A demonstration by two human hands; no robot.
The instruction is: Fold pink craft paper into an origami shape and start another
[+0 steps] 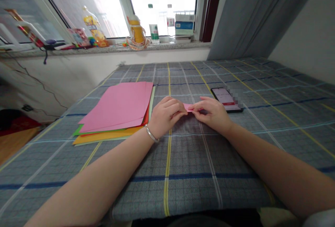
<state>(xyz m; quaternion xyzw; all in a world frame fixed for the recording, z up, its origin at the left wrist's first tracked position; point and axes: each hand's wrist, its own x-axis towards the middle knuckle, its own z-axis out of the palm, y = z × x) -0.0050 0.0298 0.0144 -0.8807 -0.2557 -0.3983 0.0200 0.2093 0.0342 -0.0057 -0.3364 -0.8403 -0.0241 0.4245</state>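
Between my hands is a small piece of pink paper (188, 107), mostly hidden by my fingers. My left hand (167, 112), with a silver bracelet at the wrist, pinches its left end. On the other end, the thumb and fingertips of my right hand (211, 112) are closed. To the left lies a stack of coloured paper (117, 105), pink on top, with green, orange and yellow edges showing below. A smartphone (227, 99) with its screen lit rests just beyond my right hand; part of it is blurred out.
A grey plaid cloth (188, 171) covers the surface under my arms. Along the windowsill (104, 51) stand a yellow drink bottle (94, 28), a yellow cup (137, 31), clear bottles and boxes (184, 26). A grey curtain (251, 17) hangs at the right.
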